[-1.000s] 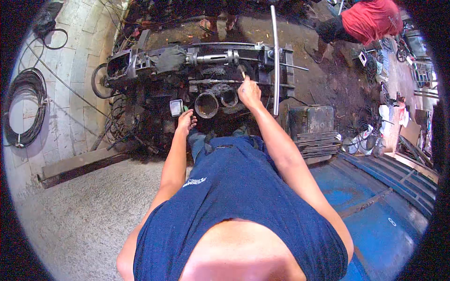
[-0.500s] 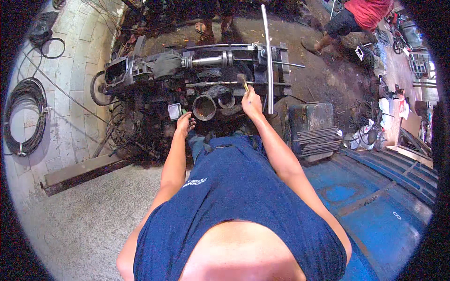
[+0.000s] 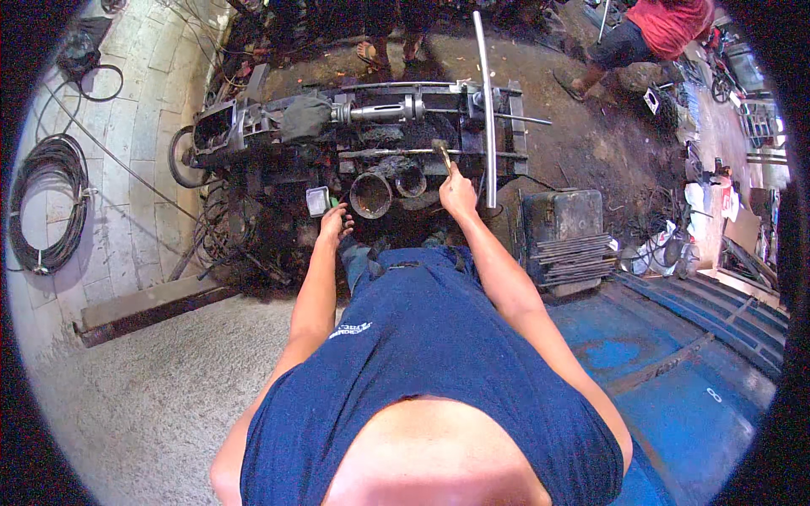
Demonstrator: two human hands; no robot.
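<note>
My left hand (image 3: 336, 221) is closed around the green part of a small, pale, square-ended container (image 3: 318, 201); its exact kind is unclear. In my right hand (image 3: 458, 194) is a brush (image 3: 443, 154), its dark bristle end pointing away from me. The brush tip is over a long horizontal bar (image 3: 396, 153) on the greasy machine; I cannot tell if they touch. Beyond the bar lies a shiny metal shaft (image 3: 375, 111). Two round containers (image 3: 371, 196), one larger, stand between my hands with dark residue in them.
A long pale pipe (image 3: 487, 110) crosses the machine's right end. Thin rods (image 3: 574, 261) are stacked beside a dark metal box (image 3: 564, 215). Coiled cable (image 3: 49, 202) hangs on the left wall. A person in a red shirt (image 3: 671, 29) is far right; another person's feet (image 3: 371, 55) show beyond the machine.
My right hand and the brush have shifted slightly toward me. The left hand keeps its hold with little movement. The whole view has shifted a little.
</note>
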